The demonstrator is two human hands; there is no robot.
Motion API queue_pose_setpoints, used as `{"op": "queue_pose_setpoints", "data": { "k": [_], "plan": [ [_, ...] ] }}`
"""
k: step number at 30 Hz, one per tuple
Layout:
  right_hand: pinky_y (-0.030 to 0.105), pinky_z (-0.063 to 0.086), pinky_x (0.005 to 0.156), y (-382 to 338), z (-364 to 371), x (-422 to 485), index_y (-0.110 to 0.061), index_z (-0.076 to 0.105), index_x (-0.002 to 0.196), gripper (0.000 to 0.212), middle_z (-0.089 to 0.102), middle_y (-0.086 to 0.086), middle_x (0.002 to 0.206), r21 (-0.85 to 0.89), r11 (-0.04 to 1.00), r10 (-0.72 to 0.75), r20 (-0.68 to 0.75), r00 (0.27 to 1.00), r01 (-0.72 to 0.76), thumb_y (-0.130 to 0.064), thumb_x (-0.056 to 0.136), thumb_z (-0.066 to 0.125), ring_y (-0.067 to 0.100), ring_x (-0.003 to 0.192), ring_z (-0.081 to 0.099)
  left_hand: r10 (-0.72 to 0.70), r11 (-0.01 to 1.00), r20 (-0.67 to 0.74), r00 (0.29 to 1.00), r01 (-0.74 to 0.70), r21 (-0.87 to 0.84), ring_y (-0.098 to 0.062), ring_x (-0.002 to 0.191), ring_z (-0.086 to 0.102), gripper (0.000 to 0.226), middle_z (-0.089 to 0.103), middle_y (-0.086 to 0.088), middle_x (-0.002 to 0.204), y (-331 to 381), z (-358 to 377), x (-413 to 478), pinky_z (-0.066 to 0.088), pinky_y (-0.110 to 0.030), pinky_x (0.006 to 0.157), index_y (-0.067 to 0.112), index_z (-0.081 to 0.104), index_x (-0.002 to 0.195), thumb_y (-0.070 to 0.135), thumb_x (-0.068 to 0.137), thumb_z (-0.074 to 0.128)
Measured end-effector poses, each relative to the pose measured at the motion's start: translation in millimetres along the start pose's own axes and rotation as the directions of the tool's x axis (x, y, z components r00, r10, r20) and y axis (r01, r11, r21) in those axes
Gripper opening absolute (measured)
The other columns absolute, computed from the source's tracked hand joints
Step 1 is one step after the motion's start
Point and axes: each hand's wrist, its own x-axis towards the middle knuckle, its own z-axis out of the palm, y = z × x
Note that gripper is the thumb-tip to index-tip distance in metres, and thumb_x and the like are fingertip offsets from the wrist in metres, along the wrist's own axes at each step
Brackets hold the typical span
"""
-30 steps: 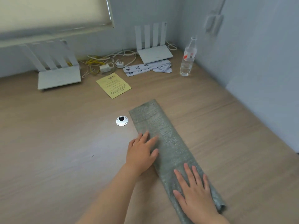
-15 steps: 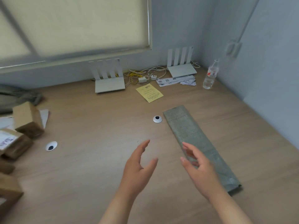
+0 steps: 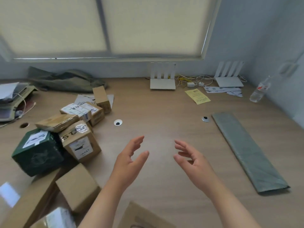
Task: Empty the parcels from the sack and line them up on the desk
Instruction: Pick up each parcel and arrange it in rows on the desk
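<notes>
Light: daylight is filtering through the far blind (image 3: pixel 148 25)
Glare: near-left desk (image 3: pixel 164 112) is gleaming
Edges: lines are bowing

Head view, single frame. Two bare hands are recorded: the left hand (image 3: pixel 130 160) and the right hand (image 3: pixel 194 163). Each is carried on a bare forearm; the left forearm (image 3: pixel 102 203) and the right forearm (image 3: pixel 230 203) are cut off by the lower frame edge. Skin is left uncovered along the whole visible length of both arms. The fingers (image 3: pixel 182 146) are rendered slightly blurred, so nail detail cannot be judged. Whatever is worn above the forearms is kept out of frame.
</notes>
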Motion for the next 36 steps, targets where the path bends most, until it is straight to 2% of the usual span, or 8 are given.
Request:
{"op": "queue_pose_setpoints", "data": {
  "k": [7,12,16,22,25,29,33,36],
  "plan": [
    [0.019,0.049,0.09,51.5,70.6,-30.4,-0.056,0.054,0.116,0.037,0.064,-0.012,0.125,-0.034,0.979,0.204,0.119,0.972,-0.201,-0.033,0.092,0.069,0.002,0.108,0.063,-0.241,0.97,-0.02,0.97,0.24,-0.038,-0.007,0.124,0.058,0.036,0.063,0.016,0.128,-75.0,-45.4,-51.0,0.046,-0.038,0.107,0.05,0.059,0.12,0.032,0.091,0.068],
    [0.034,0.044,0.106,101.5,93.0,-71.5,-0.05,0.047,0.133,0.05,0.056,-0.001,0.137,-0.094,0.909,0.415,0.102,0.904,-0.406,-0.04,0.089,0.069,0.015,0.125,0.054,-0.489,0.869,-0.026,0.872,0.485,-0.1,-0.016,0.109,0.062,0.03,0.065,-0.011,0.122,-126.2,-26.7,-88.8,0.044,-0.018,0.083,0.019,0.06,0.123,0.006,0.096,0.061],
    [0.033,0.039,0.109,128.3,102.1,-95.1,-0.032,0.047,0.146,0.06,0.051,0.008,0.147,-0.083,0.847,0.531,0.068,0.844,-0.526,-0.041,0.09,0.068,0.021,0.136,0.049,-0.608,0.787,-0.018,0.793,0.6,-0.141,-0.006,0.088,0.062,0.03,0.069,0.0,0.104,-147.5,-10.1,-108.7,0.044,-0.013,0.068,0.017,0.061,0.126,0.011,0.097,0.06],
    [0.013,0.042,0.062,140.9,114.2,-104.4,-0.014,0.051,0.14,0.049,0.055,0.014,0.138,0.094,0.725,0.669,0.14,0.73,-0.682,-0.03,0.096,0.064,0.01,0.091,0.058,-0.657,0.752,0.019,0.754,0.657,-0.057,-0.01,0.092,0.071,0.023,0.077,0.008,0.099,-148.4,2.7,-113.4,0.051,-0.025,0.074,0.023,0.069,0.118,0.02,0.097,0.059],
    [0.027,0.053,0.082,136.6,114.9,-99.1,-0.017,0.054,0.133,0.039,0.058,0.013,0.138,0.171,0.739,0.647,0.087,0.758,-0.651,-0.028,0.097,0.063,0.017,0.101,0.063,-0.635,0.768,0.02,0.773,0.634,-0.091,-0.007,0.091,0.069,0.019,0.076,0.007,0.104,-134.1,8.0,-108.3,0.049,-0.022,0.072,0.028,0.066,0.113,0.019,0.098,0.057],
    [0.04,0.045,0.109,116.3,100.2,-82.7,-0.037,0.055,0.127,0.029,0.058,0.001,0.14,0.205,0.793,0.581,0.029,0.813,-0.574,-0.038,0.098,0.058,0.019,0.124,0.057,-0.594,0.799,-0.058,0.802,0.58,-0.159,-0.017,0.1,0.066,0.012,0.07,0.003,0.103,-108.9,10.2,-91.3,0.045,-0.025,0.072,0.028,0.063,0.105,0.026,0.102,0.052],
    [0.017,0.047,0.086,78.1,78.7,-63.8,-0.035,0.05,0.135,0.034,0.057,-0.004,0.137,0.362,0.835,0.456,-0.034,0.889,-0.414,-0.028,0.103,0.052,0.003,0.111,0.058,-0.511,0.843,-0.044,0.858,0.491,-0.219,-0.011,0.12,0.06,0.036,0.065,0.014,0.128,-77.3,9.0,-73.7,0.046,-0.038,0.105,0.042,0.064,0.127,0.055,0.099,0.045],
    [0.011,0.045,0.075,48.6,64.4,-55.3,-0.037,0.043,0.144,0.043,0.056,-0.009,0.135,0.436,0.843,0.369,-0.047,0.928,-0.314,-0.027,0.103,0.051,-0.007,0.108,0.055,-0.436,0.866,-0.037,0.899,0.409,-0.288,-0.014,0.117,0.064,0.047,0.069,0.012,0.125,-50.6,8.8,-61.2,0.049,-0.049,0.105,0.051,0.063,0.125,0.073,0.089,0.043]
  ]
}}
